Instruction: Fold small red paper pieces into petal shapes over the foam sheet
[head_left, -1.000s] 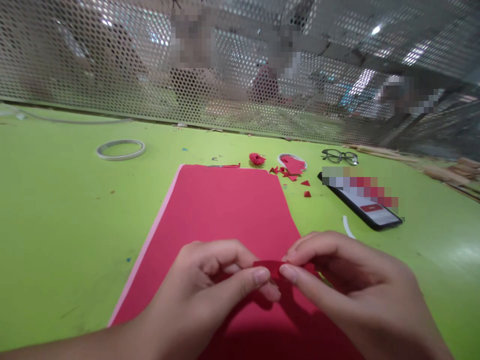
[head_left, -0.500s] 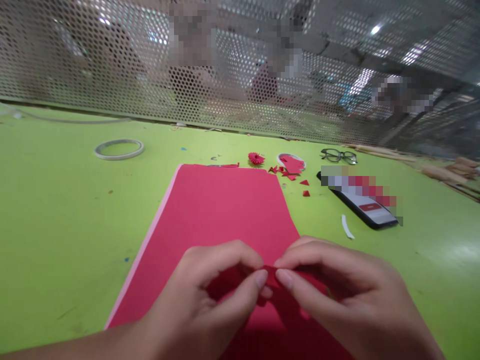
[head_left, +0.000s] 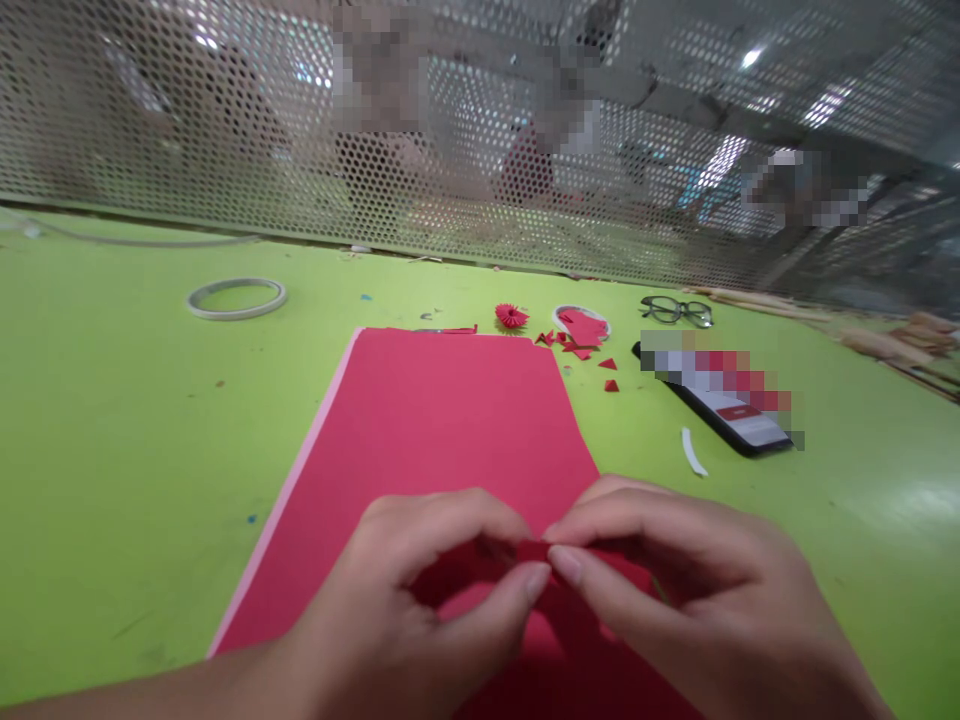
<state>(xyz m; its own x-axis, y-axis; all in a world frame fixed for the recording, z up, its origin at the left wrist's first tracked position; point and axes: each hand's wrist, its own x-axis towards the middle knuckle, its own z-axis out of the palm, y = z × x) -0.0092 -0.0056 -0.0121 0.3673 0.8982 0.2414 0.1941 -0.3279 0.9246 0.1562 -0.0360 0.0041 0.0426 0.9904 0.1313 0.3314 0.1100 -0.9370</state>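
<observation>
Near the middle of the desk's (head_left: 135,440) near edge, the left hand (head_left: 420,585) and right hand (head_left: 697,570) meet over a stack of red sheets (head_left: 457,420), the fingers of each closed in a pinch on a small piece of red paper (head_left: 534,551), thumbs nearly touching; much of the piece is hidden by the hands. The stack runs from the near edge toward the far edge, a pale border showing along its left side. Just beyond its far end sits a red pleated rosette (head_left: 511,317), with red cut pieces (head_left: 585,328) to the right. Glasses (head_left: 675,311) lie by the far edge, right of those, and a phone (head_left: 720,405) lies nearer. A white ring (head_left: 236,315) rests toward the far left corner.
</observation>
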